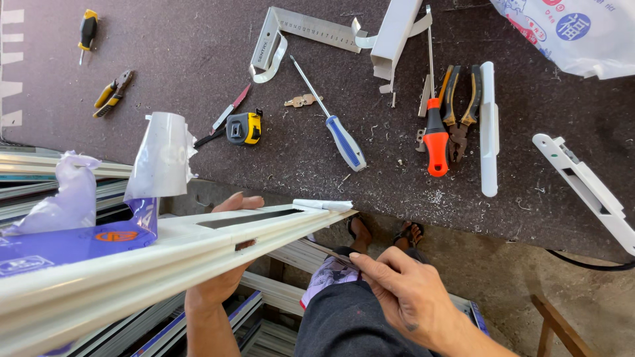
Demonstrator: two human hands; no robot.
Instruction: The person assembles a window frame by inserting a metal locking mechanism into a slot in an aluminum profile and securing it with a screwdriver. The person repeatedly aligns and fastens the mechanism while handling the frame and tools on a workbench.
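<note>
White window-frame profile rests in the left hand's cupped grip; at four o'clock, the right hand pinches a thin strip below the tabletop.

Left hand under white window profile, beside dark workbench.

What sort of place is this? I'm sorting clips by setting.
Probably a window or door frame workshop. The left hand supports a long white frame profile beside a dark workbench strewn with shavings, screwdrivers, pliers and a tape measure; more profiles are stacked below.
</note>
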